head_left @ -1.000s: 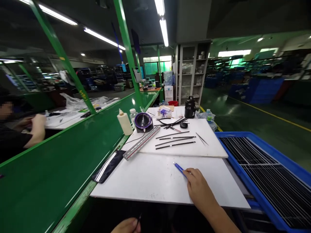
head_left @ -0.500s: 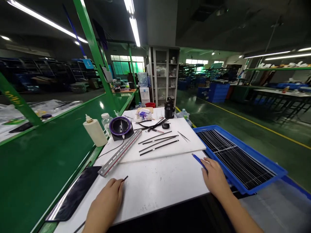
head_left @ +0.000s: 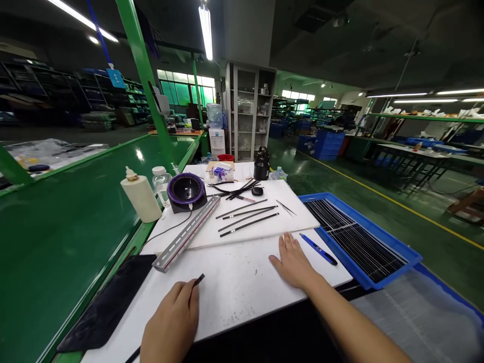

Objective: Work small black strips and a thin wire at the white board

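My left hand [head_left: 171,315] is closed at the near left, pinching a thin black strip [head_left: 199,280]. The strip's short end sticks out past the fingertips, and a black length shows below the wrist. Fingers stretched out, my right hand [head_left: 293,259] lies on the white tabletop [head_left: 234,282] and holds nothing. Just right of it rests a slim blue pen-shaped tool [head_left: 318,249] with a black end. Several black strips [head_left: 247,224] lie side by side on the white foam board [head_left: 272,227], with tweezers [head_left: 286,207] to their right.
A slotted metal bar [head_left: 187,234] lies slantwise at left, near a round purple-rimmed device [head_left: 186,189], a cream squeeze bottle [head_left: 140,198] and a dark flat pad [head_left: 109,305]. At right stands a blue tray [head_left: 410,257] of black strips. A black flask [head_left: 261,164] stands behind.
My right hand has let go of the blue tool and moved left, opening flat on the tabletop. My left hand still pinches the strip, slightly further right. The view has shifted.
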Tool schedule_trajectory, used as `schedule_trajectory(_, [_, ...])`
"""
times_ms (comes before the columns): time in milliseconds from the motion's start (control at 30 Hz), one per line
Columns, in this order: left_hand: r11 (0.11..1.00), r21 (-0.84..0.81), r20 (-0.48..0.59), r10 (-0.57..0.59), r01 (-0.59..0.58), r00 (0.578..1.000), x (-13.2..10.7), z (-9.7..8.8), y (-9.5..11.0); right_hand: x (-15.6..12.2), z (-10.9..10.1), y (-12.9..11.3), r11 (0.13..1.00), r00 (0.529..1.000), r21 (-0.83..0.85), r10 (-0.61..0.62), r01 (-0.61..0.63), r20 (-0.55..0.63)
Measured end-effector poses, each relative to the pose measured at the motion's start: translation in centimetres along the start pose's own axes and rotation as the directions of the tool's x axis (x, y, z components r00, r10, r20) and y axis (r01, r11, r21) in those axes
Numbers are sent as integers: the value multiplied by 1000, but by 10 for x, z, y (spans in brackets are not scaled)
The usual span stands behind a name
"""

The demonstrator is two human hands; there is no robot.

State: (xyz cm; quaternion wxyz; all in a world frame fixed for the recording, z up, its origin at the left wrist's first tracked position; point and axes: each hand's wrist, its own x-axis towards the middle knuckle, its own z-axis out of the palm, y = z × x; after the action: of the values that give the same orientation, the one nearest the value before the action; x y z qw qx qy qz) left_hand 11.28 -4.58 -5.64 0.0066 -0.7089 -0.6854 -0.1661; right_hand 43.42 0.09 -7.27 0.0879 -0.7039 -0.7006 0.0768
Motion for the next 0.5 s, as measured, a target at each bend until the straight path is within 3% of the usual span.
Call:
schedule_trajectory(100, [1000,-7,10,13,-13,1000,1,2,-3,-2,-6,3,1000,1000,-28,6,-6,-5])
schedule_trajectory(300, [1000,6,20,21,-21,1000,0,5,-4,4,-9,10,984,987,-104,133,-143,-91])
schedule_trajectory(500, [1000,-2,24,-6,7,1000,2,5,-5,11,-10,5,983,986,-141,100,-119,-132])
